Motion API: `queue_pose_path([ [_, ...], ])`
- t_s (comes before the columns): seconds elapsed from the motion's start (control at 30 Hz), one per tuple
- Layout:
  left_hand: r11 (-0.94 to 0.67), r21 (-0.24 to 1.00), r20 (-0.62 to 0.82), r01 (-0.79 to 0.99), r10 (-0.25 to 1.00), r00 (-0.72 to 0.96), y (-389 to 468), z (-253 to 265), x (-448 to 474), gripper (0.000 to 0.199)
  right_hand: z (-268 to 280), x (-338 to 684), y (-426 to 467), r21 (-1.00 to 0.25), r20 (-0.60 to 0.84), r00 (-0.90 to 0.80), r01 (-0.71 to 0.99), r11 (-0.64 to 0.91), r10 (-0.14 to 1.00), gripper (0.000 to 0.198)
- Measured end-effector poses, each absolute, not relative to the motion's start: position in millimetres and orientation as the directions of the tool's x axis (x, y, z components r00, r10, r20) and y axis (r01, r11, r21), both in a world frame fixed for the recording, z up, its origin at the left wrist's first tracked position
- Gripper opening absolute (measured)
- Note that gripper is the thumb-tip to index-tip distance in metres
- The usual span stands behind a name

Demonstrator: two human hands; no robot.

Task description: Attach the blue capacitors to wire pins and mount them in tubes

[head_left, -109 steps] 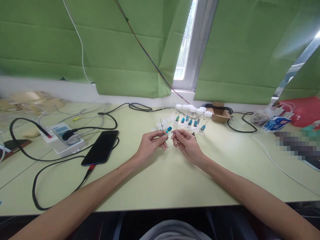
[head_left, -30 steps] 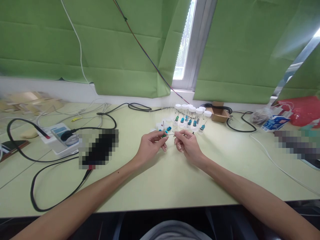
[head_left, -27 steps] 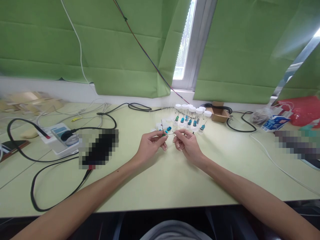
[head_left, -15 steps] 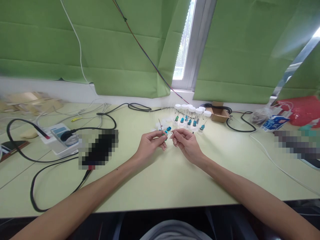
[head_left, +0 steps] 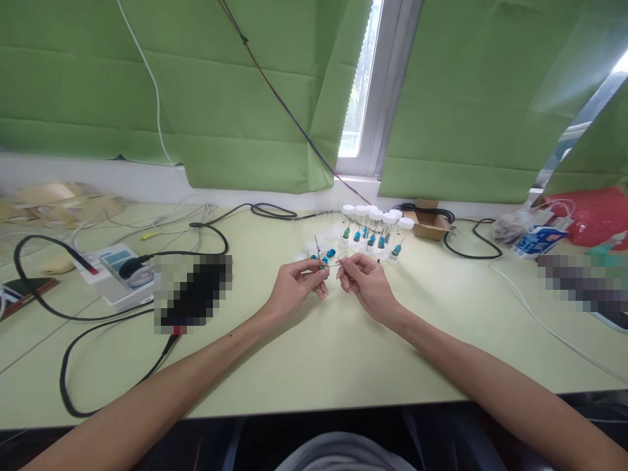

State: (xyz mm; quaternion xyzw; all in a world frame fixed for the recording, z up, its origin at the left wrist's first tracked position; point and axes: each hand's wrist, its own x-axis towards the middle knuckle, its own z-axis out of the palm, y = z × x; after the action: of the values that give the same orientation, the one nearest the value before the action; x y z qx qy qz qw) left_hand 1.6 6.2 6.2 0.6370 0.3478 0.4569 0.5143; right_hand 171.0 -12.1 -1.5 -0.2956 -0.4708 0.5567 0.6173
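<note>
My left hand (head_left: pixel 296 282) is closed in a pinch on a thin upright rod (head_left: pixel 318 247) with a small green part at its lower end. Across from it, the thumb and fingertips of my right hand (head_left: pixel 367 282) are pressed together on a slim pale piece (head_left: pixel 334 265), which points toward the green part. Whether the two pieces touch is too small to tell. Small shiny blue pieces (head_left: pixel 331 252) lie just beyond the left fingertips. Behind my right hand stand several clear vials with white caps (head_left: pixel 405 224), holding teal or green pieces on thin stems.
A cardboard box (head_left: pixel 430 226) with black cable sits behind the vials. To the left are a white device (head_left: pixel 115 271), a blurred-out dark object (head_left: pixel 196 294) and looping black cables (head_left: pixel 63 386). A blue packet (head_left: pixel 538 242) and a red bag (head_left: pixel 596 212) lie at the right.
Both hands stay almost in place, still pinching. The thin rod in my left hand has tilted slightly more upright, and the right fingertips have shifted a little to the right.
</note>
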Motion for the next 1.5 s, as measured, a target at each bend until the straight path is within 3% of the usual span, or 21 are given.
queue_pose_path([
  [0.17,-0.190,0.981,0.193,-0.043,0.916,0.351,6.6,6.1,2.7,0.028,-0.6,169.8,-13.1,-0.910,0.272,-0.044,-0.338,0.242,0.961,0.032],
  [0.4,-0.134,0.984,0.170,-0.116,0.900,0.400,9.9,1.7,2.6,0.032,-0.8,169.9,-17.2,-0.892,0.430,-0.002,-0.153,0.425,0.903,0.027],
  [0.83,-0.150,0.974,0.207,-0.167,0.888,0.411,7.7,7.1,2.5,0.036,-1.0,168.6,-22.0,-0.877,0.481,-0.028,-0.039,0.480,0.876,0.017],
  [1.5,-0.302,0.953,0.276,0.006,0.876,0.395,14.4,6.9,-4.4,0.033,-1.6,170.4,-25.0,-0.673,0.657,-0.216,0.265,0.691,0.722,0.012],
])
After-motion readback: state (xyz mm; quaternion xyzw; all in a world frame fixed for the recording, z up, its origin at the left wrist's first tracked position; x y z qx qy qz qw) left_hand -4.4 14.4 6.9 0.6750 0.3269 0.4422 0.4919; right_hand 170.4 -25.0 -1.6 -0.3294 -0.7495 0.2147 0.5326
